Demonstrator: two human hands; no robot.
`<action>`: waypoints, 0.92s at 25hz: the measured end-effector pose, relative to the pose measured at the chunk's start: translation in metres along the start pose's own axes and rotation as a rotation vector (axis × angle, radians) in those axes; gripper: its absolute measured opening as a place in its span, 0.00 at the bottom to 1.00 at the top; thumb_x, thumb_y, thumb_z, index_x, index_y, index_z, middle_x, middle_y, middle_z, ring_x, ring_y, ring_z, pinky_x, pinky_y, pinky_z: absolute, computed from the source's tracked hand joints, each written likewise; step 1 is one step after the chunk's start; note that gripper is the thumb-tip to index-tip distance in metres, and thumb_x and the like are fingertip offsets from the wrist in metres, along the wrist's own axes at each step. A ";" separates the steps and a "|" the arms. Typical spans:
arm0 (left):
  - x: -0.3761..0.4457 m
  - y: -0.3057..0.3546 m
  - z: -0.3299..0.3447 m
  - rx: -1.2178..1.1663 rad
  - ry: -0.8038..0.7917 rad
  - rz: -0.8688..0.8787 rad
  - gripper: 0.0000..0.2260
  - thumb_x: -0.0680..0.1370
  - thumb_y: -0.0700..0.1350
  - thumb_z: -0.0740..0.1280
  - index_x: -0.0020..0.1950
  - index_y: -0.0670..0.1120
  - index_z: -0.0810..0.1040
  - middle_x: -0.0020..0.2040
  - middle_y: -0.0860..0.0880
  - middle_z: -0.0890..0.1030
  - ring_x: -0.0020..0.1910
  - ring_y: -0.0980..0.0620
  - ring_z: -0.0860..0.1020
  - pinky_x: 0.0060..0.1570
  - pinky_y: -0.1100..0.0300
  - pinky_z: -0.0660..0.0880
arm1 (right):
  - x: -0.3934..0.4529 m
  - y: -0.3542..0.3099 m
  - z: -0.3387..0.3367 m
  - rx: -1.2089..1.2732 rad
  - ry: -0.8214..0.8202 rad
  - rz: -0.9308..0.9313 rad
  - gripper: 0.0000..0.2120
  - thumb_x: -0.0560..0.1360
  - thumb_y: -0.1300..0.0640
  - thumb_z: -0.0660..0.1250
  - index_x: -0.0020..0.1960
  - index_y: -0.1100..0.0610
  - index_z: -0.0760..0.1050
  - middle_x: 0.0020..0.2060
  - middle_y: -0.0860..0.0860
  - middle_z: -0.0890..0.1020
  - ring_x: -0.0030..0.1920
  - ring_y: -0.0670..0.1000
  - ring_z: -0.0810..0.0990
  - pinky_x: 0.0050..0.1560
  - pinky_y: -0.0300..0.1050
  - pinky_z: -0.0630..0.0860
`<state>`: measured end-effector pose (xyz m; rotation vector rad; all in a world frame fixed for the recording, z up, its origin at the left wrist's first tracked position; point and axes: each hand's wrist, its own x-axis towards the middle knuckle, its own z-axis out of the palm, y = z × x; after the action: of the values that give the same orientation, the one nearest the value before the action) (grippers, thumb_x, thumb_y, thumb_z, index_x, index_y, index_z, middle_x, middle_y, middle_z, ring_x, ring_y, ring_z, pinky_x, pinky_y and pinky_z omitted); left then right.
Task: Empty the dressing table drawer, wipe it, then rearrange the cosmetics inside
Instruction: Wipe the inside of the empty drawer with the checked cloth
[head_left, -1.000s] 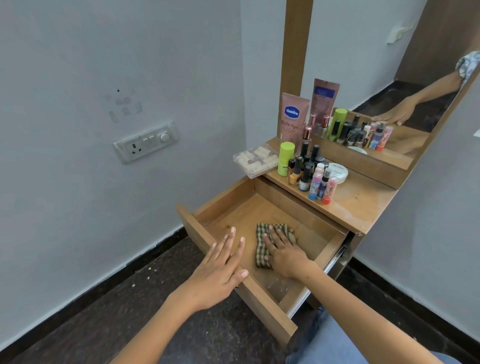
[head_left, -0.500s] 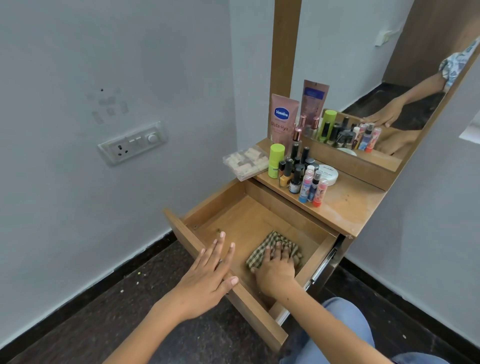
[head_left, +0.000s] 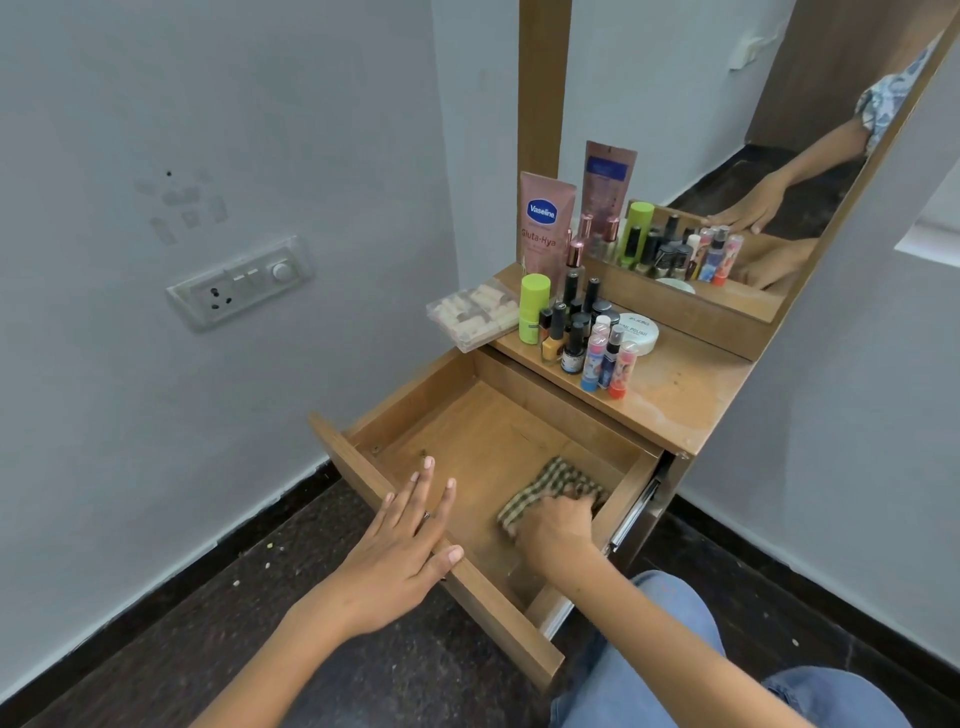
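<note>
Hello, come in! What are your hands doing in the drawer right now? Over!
Left hand flat on the drawer front edge. Right hand pressing the checked cloth in the drawer's right corner. Cosmetics up on the tabletop, nothing in the way.

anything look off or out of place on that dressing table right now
One thing: the clear plastic box at the left end of the tabletop sticks out past the edge, above the open drawer. The bottles stand upright, and nothing looks spilled.

From my end the drawer (head_left: 410, 405) looks like matt brown wood, the rag (head_left: 550, 486) is checked woven cloth, and the tabletop (head_left: 685, 395) has a slightly glossy wood finish.
</note>
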<state>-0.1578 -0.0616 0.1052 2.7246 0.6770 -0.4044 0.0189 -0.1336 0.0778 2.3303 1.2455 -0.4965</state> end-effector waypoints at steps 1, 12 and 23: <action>0.000 0.000 0.000 0.000 0.000 -0.001 0.29 0.76 0.63 0.38 0.70 0.57 0.25 0.64 0.56 0.16 0.65 0.61 0.20 0.66 0.60 0.27 | -0.005 -0.006 0.002 0.030 -0.019 -0.045 0.28 0.82 0.45 0.51 0.74 0.63 0.59 0.74 0.60 0.63 0.74 0.61 0.59 0.72 0.64 0.53; 0.000 0.002 -0.003 -0.005 -0.015 -0.015 0.30 0.76 0.64 0.39 0.70 0.57 0.25 0.64 0.56 0.16 0.64 0.61 0.19 0.65 0.61 0.27 | 0.025 0.018 -0.014 -0.016 -0.031 0.100 0.32 0.82 0.41 0.42 0.77 0.63 0.50 0.76 0.62 0.56 0.76 0.65 0.50 0.73 0.66 0.40; -0.001 0.000 -0.003 -0.008 -0.019 -0.012 0.30 0.76 0.64 0.39 0.69 0.58 0.24 0.64 0.57 0.16 0.64 0.61 0.20 0.67 0.59 0.27 | 0.021 0.021 -0.009 0.183 -0.028 0.098 0.39 0.80 0.38 0.41 0.75 0.70 0.43 0.73 0.68 0.58 0.75 0.67 0.50 0.73 0.63 0.43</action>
<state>-0.1585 -0.0610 0.1082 2.7068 0.6885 -0.4283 0.0488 -0.1245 0.0789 2.5123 1.1080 -0.6303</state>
